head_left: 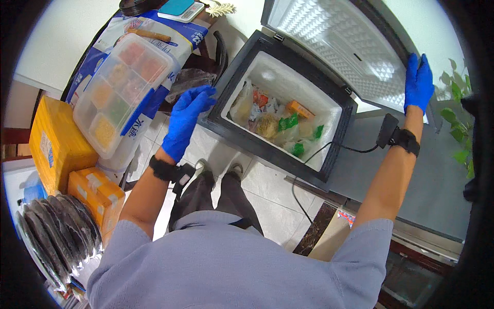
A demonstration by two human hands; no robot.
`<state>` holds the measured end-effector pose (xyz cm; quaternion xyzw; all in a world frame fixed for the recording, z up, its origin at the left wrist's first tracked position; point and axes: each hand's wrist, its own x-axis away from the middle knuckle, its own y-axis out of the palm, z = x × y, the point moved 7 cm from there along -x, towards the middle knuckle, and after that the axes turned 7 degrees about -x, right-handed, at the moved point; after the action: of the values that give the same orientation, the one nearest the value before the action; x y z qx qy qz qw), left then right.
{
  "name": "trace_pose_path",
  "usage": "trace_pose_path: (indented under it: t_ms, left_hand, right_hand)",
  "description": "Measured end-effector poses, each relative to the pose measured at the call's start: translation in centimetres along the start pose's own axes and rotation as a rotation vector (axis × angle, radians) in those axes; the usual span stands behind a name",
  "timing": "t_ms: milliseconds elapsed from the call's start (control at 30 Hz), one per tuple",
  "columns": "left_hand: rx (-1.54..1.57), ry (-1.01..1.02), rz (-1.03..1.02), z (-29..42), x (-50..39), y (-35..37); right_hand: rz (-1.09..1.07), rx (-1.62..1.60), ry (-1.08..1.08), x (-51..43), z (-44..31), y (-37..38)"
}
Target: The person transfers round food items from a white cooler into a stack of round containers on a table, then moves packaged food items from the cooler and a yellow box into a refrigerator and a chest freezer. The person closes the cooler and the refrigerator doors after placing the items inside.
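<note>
In front of me a chest freezer [266, 152] stands with its lid [343, 46] raised. Its white inside [305, 77] holds plastic bags of food [266, 125], some with green parts, and an orange box [300, 109]. My right hand [418, 83], in a blue glove, grips the lid's right edge; part of the fingers is hidden behind it. Also gloved in blue, my left hand [189, 116] hovers near the freezer's left front corner, fingers loosely bent and nothing seen in them.
On the left, a clear compartment container [123, 92] with colored food lies over blue-white packaging [104, 38], near a kitchen scale [181, 11]. Yellow boxes [61, 143] and bagged dark discs [58, 231] are below. A cable [295, 193] dangles from my right wrist; a plant [459, 116] stands right.
</note>
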<state>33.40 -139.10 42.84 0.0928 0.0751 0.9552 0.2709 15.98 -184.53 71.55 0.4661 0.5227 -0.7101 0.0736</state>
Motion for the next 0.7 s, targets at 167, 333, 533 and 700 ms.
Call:
trace_pose_path:
  t_ms: [167,333,533,700]
  left_hand:
    - [-0.181,-0.047,0.162,-0.9,2.4,-3.8]
    - [-0.205,-0.107,0.349,-1.8,6.0,-6.7]
    - [-0.243,-0.144,0.425,-3.0,11.3,-7.8]
    - [-0.156,-0.271,0.572,-5.4,17.8,-10.6]
  right_hand:
    - [0.114,0.105,-0.04,-2.4,1.6,1.5]
    - [0.191,0.146,0.031,-4.7,2.4,2.6]
    - [0.322,-0.061,-0.017,-2.7,0.3,1.0]
    - [0.275,-0.981,0.106,6.4,-6.7,1.5]
